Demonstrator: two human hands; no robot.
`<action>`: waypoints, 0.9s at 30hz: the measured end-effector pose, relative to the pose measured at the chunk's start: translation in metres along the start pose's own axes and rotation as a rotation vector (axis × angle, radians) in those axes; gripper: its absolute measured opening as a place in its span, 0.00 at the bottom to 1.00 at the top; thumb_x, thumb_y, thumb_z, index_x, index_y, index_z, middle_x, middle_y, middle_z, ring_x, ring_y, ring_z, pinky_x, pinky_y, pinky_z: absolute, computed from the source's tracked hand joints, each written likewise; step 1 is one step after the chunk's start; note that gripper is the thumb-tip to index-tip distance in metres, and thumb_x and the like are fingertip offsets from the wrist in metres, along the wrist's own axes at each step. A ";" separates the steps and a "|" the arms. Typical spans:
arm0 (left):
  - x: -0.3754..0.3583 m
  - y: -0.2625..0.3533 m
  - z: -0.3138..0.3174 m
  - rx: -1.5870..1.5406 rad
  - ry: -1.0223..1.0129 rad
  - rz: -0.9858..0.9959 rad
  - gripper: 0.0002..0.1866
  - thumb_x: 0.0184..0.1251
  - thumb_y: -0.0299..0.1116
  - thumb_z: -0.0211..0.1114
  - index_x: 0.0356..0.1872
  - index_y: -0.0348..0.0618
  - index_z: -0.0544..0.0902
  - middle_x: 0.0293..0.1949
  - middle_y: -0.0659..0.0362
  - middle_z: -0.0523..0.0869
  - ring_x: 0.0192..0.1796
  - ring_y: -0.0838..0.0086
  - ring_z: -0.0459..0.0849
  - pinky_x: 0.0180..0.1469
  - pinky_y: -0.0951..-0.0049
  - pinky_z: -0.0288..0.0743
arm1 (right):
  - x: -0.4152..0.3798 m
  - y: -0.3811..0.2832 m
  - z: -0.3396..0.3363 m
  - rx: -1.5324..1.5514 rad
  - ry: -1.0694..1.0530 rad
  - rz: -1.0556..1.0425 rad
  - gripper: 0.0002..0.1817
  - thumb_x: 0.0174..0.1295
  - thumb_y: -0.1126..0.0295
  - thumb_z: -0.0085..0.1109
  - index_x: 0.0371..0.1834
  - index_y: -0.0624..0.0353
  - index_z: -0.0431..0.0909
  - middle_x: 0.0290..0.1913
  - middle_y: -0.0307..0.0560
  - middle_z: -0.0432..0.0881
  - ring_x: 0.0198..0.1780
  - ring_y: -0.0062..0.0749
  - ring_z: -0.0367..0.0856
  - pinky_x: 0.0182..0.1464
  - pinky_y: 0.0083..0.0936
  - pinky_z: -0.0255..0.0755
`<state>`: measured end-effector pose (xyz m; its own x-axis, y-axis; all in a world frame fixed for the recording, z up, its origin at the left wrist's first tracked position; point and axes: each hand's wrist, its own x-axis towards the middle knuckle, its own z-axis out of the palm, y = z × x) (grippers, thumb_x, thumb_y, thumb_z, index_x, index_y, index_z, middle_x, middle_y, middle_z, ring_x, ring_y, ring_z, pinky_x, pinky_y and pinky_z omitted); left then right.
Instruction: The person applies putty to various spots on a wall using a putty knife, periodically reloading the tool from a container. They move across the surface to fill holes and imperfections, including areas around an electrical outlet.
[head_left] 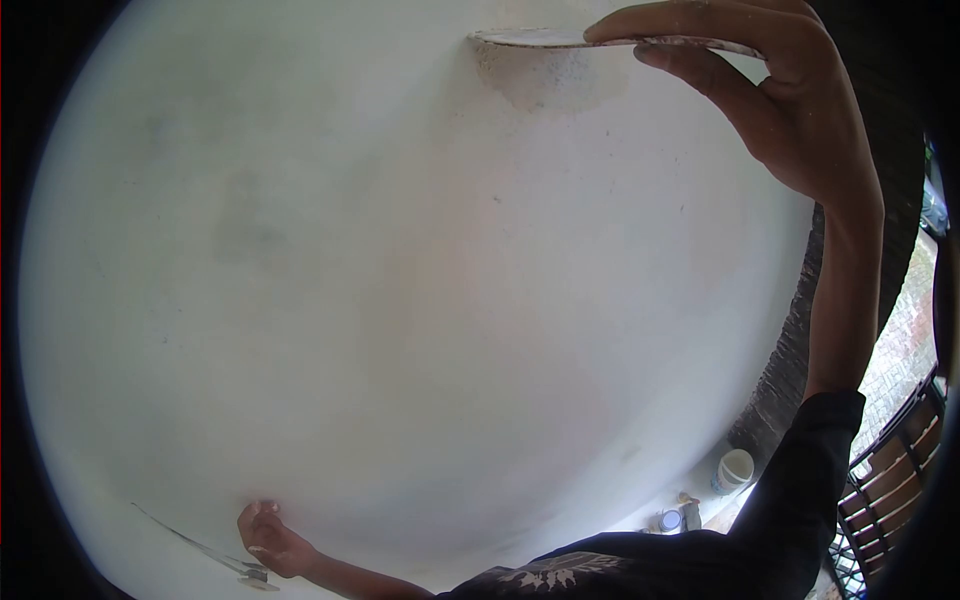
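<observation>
Right hand (790,110): we are pinching one flat trowel (600,40) against the white wall (420,300).
Left hand (272,540): we are gripping one thin blade (215,555), low on the wall.

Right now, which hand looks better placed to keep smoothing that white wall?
The right hand, probably. Its fingers pinch a thin flat plaster-caked blade against the white plastered wall. The left hand is low down, holding a small grey trowel.

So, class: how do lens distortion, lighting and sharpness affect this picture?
Head view: fisheye lens bulges the white wall and leaves black corners; soft, even light, with a faint shadow under the flat tool in the right hand; left hand small and slightly blurred near the edge.
</observation>
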<state>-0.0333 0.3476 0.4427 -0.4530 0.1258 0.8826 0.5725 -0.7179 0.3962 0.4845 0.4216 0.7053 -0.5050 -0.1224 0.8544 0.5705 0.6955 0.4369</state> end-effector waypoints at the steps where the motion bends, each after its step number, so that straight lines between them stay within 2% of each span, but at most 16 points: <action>1: 0.000 -0.001 0.001 -0.014 0.020 -0.004 0.36 0.71 0.60 0.41 0.45 0.28 0.77 0.18 0.56 0.70 0.31 0.66 0.71 0.42 0.68 0.65 | -0.002 0.004 -0.001 -0.004 -0.001 -0.002 0.09 0.58 0.79 0.61 0.41 0.62 0.86 0.30 0.50 0.87 0.29 0.30 0.88 0.35 0.22 0.81; 3: -0.001 -0.002 0.001 -0.031 0.043 -0.008 0.36 0.71 0.60 0.42 0.45 0.29 0.77 0.18 0.56 0.70 0.31 0.67 0.71 0.42 0.68 0.65 | -0.009 0.016 0.000 0.043 -0.152 0.073 0.11 0.63 0.75 0.57 0.46 0.61 0.84 0.35 0.53 0.87 0.35 0.40 0.88 0.41 0.30 0.81; 4: -0.001 -0.001 0.000 -0.046 0.022 -0.019 0.36 0.71 0.60 0.42 0.44 0.29 0.77 0.18 0.56 0.71 0.32 0.67 0.72 0.42 0.69 0.65 | -0.012 0.016 0.001 0.041 -0.151 0.071 0.11 0.63 0.75 0.57 0.46 0.61 0.84 0.35 0.53 0.87 0.35 0.40 0.88 0.41 0.30 0.81; 6: -0.001 -0.002 0.000 -0.062 -0.001 -0.030 0.36 0.71 0.60 0.42 0.44 0.29 0.77 0.18 0.56 0.71 0.32 0.67 0.72 0.42 0.69 0.65 | -0.016 0.015 0.002 -0.056 -0.135 -0.015 0.10 0.59 0.78 0.60 0.43 0.57 0.85 0.39 0.47 0.88 0.38 0.31 0.87 0.38 0.24 0.79; 9: -0.001 -0.004 0.001 -0.036 0.036 -0.033 0.36 0.70 0.61 0.43 0.44 0.29 0.77 0.19 0.56 0.72 0.33 0.67 0.73 0.42 0.70 0.66 | -0.015 0.005 -0.003 -0.077 -0.219 -0.013 0.11 0.58 0.78 0.61 0.44 0.59 0.85 0.38 0.47 0.88 0.36 0.30 0.86 0.35 0.24 0.79; 15: 0.000 -0.004 -0.001 -0.046 -0.059 -0.020 0.36 0.71 0.60 0.41 0.45 0.29 0.78 0.22 0.54 0.75 0.33 0.67 0.74 0.42 0.71 0.66 | -0.028 0.001 0.006 0.010 -0.163 -0.025 0.11 0.57 0.77 0.62 0.43 0.60 0.85 0.38 0.47 0.88 0.34 0.31 0.85 0.33 0.23 0.77; 19: -0.002 -0.005 0.004 -0.046 -0.016 -0.040 0.36 0.71 0.60 0.41 0.45 0.30 0.78 0.24 0.53 0.76 0.33 0.68 0.74 0.42 0.71 0.66 | -0.033 0.002 0.002 -0.040 -0.218 0.010 0.10 0.59 0.77 0.61 0.44 0.59 0.85 0.39 0.46 0.88 0.35 0.31 0.86 0.36 0.24 0.80; 22: -0.003 -0.009 0.002 -0.061 -0.027 -0.053 0.36 0.70 0.60 0.42 0.46 0.30 0.78 0.25 0.53 0.77 0.33 0.68 0.74 0.42 0.71 0.66 | -0.028 0.014 -0.001 -0.194 0.012 -0.020 0.10 0.63 0.74 0.58 0.46 0.56 0.84 0.42 0.45 0.87 0.42 0.31 0.87 0.46 0.26 0.82; 27: -0.002 -0.013 -0.006 -0.089 -0.073 -0.050 0.35 0.70 0.59 0.43 0.46 0.30 0.78 0.27 0.51 0.78 0.33 0.68 0.74 0.42 0.71 0.66 | -0.037 0.024 0.022 -0.281 0.046 -0.016 0.11 0.61 0.76 0.60 0.47 0.55 0.85 0.44 0.45 0.87 0.45 0.32 0.87 0.47 0.25 0.81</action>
<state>-0.0438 0.3524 0.4347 -0.4267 0.2103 0.8796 0.4856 -0.7672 0.4190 0.5021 0.4584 0.6776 -0.4889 -0.1685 0.8559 0.7233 0.4702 0.5057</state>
